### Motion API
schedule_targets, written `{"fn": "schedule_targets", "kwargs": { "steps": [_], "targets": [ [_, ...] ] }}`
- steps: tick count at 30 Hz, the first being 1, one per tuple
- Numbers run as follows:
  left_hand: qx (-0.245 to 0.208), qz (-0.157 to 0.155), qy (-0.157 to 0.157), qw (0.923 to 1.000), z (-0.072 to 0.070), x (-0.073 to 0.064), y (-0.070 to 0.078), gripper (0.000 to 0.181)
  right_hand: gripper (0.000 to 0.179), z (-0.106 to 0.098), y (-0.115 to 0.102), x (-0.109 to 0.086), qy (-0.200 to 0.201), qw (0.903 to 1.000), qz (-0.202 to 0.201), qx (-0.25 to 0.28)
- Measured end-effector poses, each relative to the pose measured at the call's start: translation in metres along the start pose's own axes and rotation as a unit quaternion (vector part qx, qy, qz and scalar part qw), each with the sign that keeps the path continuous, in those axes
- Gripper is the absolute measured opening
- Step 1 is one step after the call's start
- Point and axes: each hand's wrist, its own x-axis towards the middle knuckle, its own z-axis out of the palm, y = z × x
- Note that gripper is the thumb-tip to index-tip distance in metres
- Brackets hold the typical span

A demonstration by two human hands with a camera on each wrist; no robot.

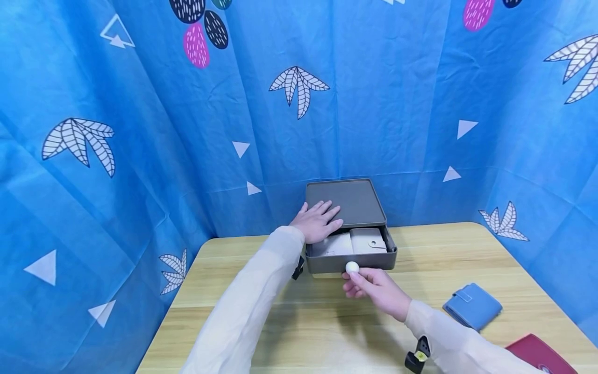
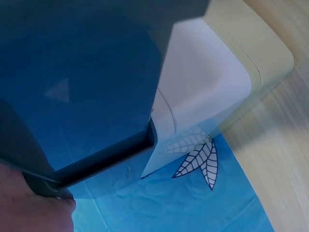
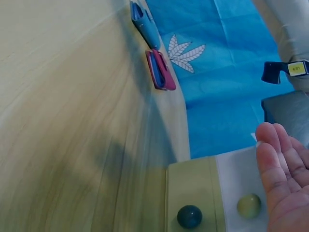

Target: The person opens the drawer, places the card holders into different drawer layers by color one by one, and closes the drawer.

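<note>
A small drawer chest (image 1: 345,200) with a dark grey top stands against the blue curtain. Its grey top drawer (image 1: 327,264) is pulled out and holds a light grey wallet (image 1: 366,240) with a snap strap; beside that lies a whitish flat item (image 1: 334,245). My left hand (image 1: 315,222) rests on the chest's top with fingers spread. My right hand (image 1: 378,292) pinches the white round knob (image 1: 352,267) on the drawer front between thumb and fingers. In the right wrist view, a dark knob (image 3: 189,216) and a yellowish knob (image 3: 248,205) mark the beige and white drawers below.
On the wooden table (image 1: 327,332), a blue wallet (image 1: 473,306) lies right of my right forearm. A red wallet (image 1: 542,356) is nearer the front edge, partly covered by my sleeve. Blue patterned curtain (image 1: 388,104) closes in the back and sides.
</note>
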Motion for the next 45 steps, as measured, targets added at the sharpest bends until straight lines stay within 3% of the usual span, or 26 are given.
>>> {"fn": "schedule_targets", "kwargs": {
  "steps": [11,27,37,45],
  "targets": [
    [-0.003,0.0,0.003,1.0,0.001,0.0,0.0,0.065,0.042,-0.003,0.002,0.007,0.012,0.9998,0.016,0.004],
    [-0.001,-0.002,0.006,1.0,0.001,0.001,0.0,0.065,0.042,-0.011,0.004,0.019,0.023,0.9997,0.009,-0.007],
    [-0.003,-0.002,0.006,1.0,0.001,0.0,0.0,0.065,0.036,-0.01,-0.013,0.022,0.02,0.9995,0.022,0.011],
    [-0.007,-0.004,0.005,1.0,0.002,0.001,0.0,0.064,0.044,-0.014,0.002,0.033,0.03,0.9991,0.025,0.016]
  ]
}}
